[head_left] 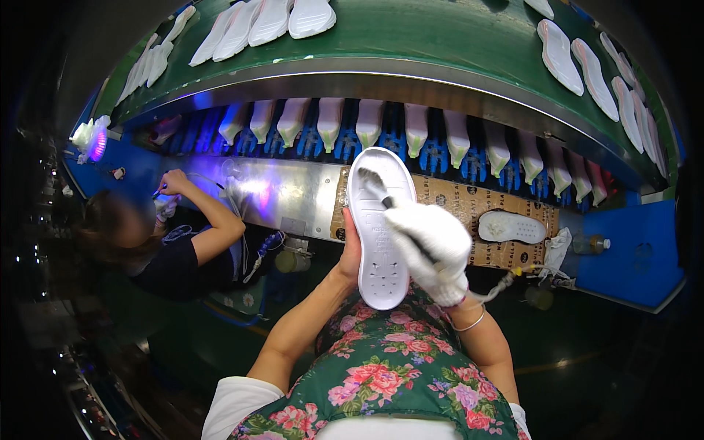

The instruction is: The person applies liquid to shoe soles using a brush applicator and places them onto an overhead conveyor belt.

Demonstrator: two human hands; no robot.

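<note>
A white shoe sole [380, 249] is held upright in front of me, its long side running away from my body. My left hand [350, 249], bare, is closed round the sole's left edge, with part of the fingers hidden behind it. In a white glove, my right hand [431, 246] grips a brush [375, 183] by its handle. Its bristles lie against the sole's inner face near the far end. Slots and small holes mark that face. A pale hose [506, 284] runs by my right wrist; whether it joins the brush I cannot tell.
Another white sole [512, 227] lies on a cardboard sheet [440, 192] at right. Beyond stands a row of pale shoe forms [369, 121] on blue holders, under a green conveyor [425, 37] carrying several soles. A bottle [589, 244] is far right. A co-worker [198, 242] sits at left.
</note>
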